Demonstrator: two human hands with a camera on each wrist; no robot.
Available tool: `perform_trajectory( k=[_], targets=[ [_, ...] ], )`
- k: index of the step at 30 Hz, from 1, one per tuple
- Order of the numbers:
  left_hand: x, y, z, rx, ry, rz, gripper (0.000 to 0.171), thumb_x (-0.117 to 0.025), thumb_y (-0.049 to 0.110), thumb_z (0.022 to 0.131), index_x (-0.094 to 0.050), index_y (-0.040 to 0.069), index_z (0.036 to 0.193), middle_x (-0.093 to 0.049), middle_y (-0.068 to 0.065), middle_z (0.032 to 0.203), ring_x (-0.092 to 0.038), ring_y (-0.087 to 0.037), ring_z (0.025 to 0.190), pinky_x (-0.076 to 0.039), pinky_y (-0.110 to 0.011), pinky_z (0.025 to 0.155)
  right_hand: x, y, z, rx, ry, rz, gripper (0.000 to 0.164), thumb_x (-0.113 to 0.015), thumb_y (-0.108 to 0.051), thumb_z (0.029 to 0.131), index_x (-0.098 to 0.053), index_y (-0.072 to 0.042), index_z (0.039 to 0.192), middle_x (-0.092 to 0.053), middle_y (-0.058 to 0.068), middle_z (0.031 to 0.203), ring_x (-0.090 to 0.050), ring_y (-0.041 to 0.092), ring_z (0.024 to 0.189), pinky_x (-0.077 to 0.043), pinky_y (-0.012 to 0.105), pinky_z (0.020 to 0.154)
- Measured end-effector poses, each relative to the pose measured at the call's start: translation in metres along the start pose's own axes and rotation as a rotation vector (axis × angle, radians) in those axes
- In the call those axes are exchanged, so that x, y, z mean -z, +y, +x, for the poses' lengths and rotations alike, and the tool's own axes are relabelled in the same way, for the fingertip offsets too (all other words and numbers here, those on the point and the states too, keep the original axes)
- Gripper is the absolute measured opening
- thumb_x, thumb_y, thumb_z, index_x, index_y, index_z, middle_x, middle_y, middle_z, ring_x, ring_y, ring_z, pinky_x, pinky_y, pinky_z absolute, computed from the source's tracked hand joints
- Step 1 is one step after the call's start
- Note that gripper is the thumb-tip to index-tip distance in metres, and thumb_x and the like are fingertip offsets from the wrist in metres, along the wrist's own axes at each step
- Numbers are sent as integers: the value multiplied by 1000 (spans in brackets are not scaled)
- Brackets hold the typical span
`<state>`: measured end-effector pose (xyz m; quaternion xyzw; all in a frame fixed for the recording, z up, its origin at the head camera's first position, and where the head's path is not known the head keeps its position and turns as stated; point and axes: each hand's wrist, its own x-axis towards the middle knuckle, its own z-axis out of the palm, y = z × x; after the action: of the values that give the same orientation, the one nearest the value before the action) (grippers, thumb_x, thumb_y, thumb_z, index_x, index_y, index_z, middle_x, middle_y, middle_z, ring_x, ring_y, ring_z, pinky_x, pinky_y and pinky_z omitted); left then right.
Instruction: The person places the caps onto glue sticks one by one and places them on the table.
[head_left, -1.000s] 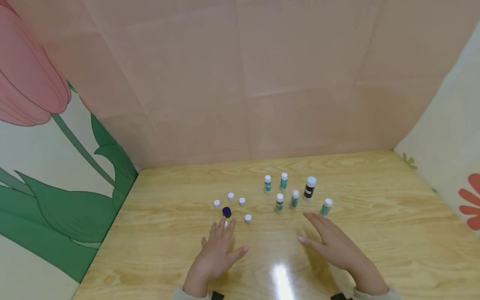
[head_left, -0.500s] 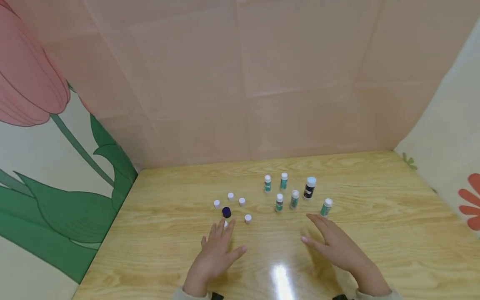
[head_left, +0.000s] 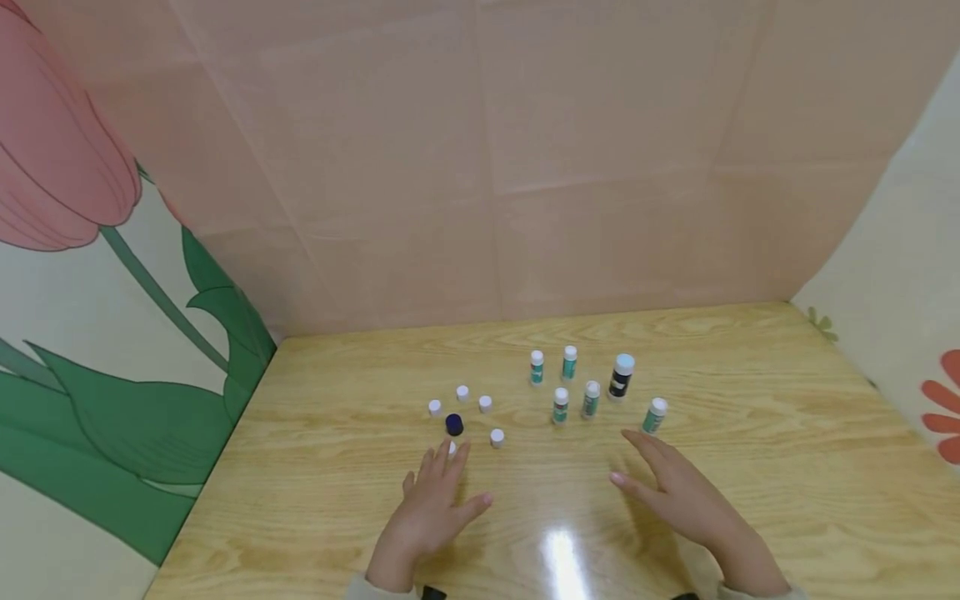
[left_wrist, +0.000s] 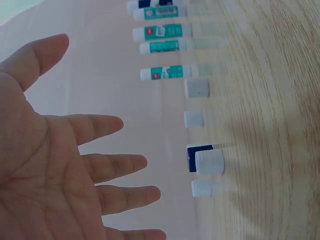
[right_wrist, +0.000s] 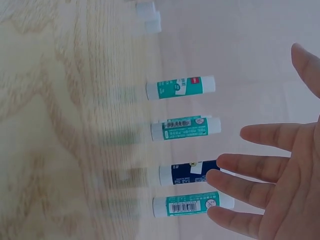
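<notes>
My left hand [head_left: 429,518] hovers above the table with its fingers straight and spread, near several small white caps [head_left: 497,438] and a dark blue cap [head_left: 454,425]. One white cap is partly hidden behind its fingertips in the head view. On the right, my right hand [head_left: 693,504] holds nothing; its fingers extend toward a teal glue stick [head_left: 655,415]. Several more teal glue sticks [head_left: 561,406] stand upright to the left of that one, along with a larger dark blue glue stick [head_left: 621,377]. Both palms [left_wrist: 35,175] look bare in the wrist views.
The wood-grain table [head_left: 315,467] reaches back to a plain pinkish backdrop [head_left: 390,208]. A flower-printed panel [head_left: 202,400] borders the left side, and another pale panel [head_left: 900,275] borders the right. Light glares off the table between the hands.
My right hand has drifted slightly to the right, away from the caps. The left hand, caps and glue sticks stay practically where they were.
</notes>
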<state>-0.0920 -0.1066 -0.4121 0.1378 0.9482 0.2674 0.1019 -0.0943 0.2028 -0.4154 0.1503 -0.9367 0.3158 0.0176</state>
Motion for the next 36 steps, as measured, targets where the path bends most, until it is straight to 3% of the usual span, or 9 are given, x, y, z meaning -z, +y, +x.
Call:
perform_trajectory(
  k=[23, 36],
  targets=[
    [-4, -7, 0, -13, -14, 24, 78, -35, 63, 79, -26, 10, 135, -17, -18, 139, -14, -40, 123, -10, -63, 91, 1, 11, -3, -50, 8, 41, 59, -50, -35, 86, -34, 5, 127, -37, 28, 124, -31, 45, 111, -25, 59, 85],
    [-5, -7, 2, 17, -36, 9, 75, -42, 58, 79, -31, 6, 133, -17, -19, 139, -13, -40, 124, -8, -61, 92, 5, 18, -4, -43, 23, 71, 56, -49, -32, 87, -35, 7, 125, -38, 28, 123, -32, 45, 111, -26, 57, 85]
  ],
)
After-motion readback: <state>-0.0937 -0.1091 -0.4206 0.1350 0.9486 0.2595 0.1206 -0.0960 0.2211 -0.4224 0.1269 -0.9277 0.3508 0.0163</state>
